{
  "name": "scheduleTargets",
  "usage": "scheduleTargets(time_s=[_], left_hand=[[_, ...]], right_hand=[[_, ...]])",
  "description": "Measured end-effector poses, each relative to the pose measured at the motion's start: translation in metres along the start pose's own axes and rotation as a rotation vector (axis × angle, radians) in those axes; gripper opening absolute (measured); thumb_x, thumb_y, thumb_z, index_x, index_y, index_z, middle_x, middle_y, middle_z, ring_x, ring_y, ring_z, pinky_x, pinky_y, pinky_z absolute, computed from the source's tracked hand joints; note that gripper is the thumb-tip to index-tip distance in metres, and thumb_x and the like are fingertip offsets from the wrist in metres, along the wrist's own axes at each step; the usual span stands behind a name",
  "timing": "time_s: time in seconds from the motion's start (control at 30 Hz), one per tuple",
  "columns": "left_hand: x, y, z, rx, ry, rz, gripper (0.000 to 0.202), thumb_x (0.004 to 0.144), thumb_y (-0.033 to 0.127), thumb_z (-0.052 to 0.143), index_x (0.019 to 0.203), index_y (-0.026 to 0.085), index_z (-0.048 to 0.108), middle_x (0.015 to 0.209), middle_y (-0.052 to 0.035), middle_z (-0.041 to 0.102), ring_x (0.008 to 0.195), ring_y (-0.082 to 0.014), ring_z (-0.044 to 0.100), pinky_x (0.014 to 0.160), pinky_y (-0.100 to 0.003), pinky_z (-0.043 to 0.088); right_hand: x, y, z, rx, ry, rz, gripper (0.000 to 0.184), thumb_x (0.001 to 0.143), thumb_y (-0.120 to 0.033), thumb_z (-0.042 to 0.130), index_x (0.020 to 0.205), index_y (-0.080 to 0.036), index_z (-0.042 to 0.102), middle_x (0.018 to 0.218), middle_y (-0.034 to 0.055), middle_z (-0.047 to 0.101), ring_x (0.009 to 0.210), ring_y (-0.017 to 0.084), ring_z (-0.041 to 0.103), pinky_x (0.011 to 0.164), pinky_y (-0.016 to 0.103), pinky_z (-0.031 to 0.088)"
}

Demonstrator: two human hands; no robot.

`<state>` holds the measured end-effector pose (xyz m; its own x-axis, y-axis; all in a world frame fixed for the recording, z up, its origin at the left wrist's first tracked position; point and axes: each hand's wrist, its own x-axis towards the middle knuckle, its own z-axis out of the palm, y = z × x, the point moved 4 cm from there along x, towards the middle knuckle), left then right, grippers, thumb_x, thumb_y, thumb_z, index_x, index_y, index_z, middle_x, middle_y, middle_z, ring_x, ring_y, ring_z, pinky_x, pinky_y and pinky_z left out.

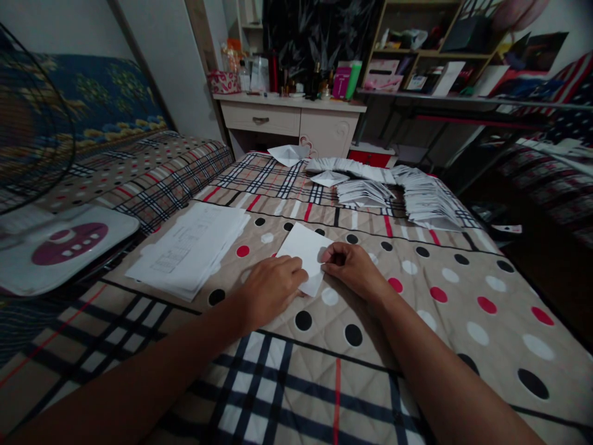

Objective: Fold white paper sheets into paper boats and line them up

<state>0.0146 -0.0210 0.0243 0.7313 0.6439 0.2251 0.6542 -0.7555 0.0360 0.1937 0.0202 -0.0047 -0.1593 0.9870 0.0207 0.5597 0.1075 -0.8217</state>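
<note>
A white folded sheet of paper [303, 244] lies on the patterned bedspread [301, 346] in front of me. My left hand [275, 281] is closed over its left lower edge, fingers curled and pressing on it. At the right edge of the same paper, my right hand [352, 266] pinches it between thumb and fingertips. To the left rests a pile of flat paper sheets [194, 241], the top one with printed drawings. Farther back are rows of folded paper pieces [428, 198] and a smaller stack of folded papers [364, 193].
Single folded papers [288, 154] lie near the bed's far edge. A fan [32, 117] with a white base [74, 247] stands at the left. Behind the bed are a white dresser [259, 117] crowded with bottles and boxes, and a shelf unit [417, 52].
</note>
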Motion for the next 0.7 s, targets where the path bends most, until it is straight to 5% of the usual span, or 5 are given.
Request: scheduleTargets(time_s=[0.17, 0.33, 0.5, 0.7], left_hand=[[-0.001, 0.006, 0.011, -0.084, 0.071, -0.045, 0.005, 0.086, 0.02, 0.063, 0.086, 0.017, 0.067, 0.088, -0.0033, 0.063, 0.076, -0.0161, 0.06, 0.062, -0.027, 0.043], [-0.004, -0.008, 0.016, -0.218, 0.104, -0.191, 0.023, 0.092, 0.032, 0.056, 0.079, 0.018, 0.069, 0.082, -0.0029, 0.063, 0.072, -0.0143, 0.06, 0.062, -0.027, 0.041], [-0.002, -0.019, 0.01, -0.232, 0.005, -0.313, 0.024, 0.086, 0.037, 0.065, 0.071, 0.018, 0.067, 0.075, -0.0009, 0.064, 0.068, -0.014, 0.058, 0.061, -0.027, 0.036], [0.0, -0.029, 0.001, -0.261, -0.169, -0.321, 0.007, 0.081, 0.018, 0.067, 0.077, 0.022, 0.071, 0.083, 0.0013, 0.068, 0.078, -0.0152, 0.061, 0.063, -0.027, 0.036]], right_hand=[[0.001, 0.002, 0.001, -0.001, 0.002, -0.001, 0.005, 0.065, -0.019, 0.063, 0.07, -0.019, 0.063, 0.061, -0.0025, 0.06, 0.054, 0.012, 0.05, 0.052, 0.023, 0.037], [0.0, 0.0, 0.001, 0.009, -0.015, -0.001, 0.005, 0.066, -0.019, 0.063, 0.071, -0.018, 0.063, 0.062, -0.0021, 0.06, 0.055, 0.012, 0.051, 0.052, 0.023, 0.037], [-0.001, -0.002, -0.001, -0.024, -0.024, 0.008, 0.005, 0.066, -0.017, 0.064, 0.071, -0.018, 0.063, 0.062, -0.0027, 0.059, 0.055, 0.011, 0.05, 0.052, 0.023, 0.035], [0.001, -0.001, 0.0, 0.021, -0.038, 0.012, 0.005, 0.067, -0.016, 0.064, 0.071, -0.018, 0.062, 0.065, -0.0024, 0.061, 0.057, 0.011, 0.051, 0.054, 0.023, 0.037]])
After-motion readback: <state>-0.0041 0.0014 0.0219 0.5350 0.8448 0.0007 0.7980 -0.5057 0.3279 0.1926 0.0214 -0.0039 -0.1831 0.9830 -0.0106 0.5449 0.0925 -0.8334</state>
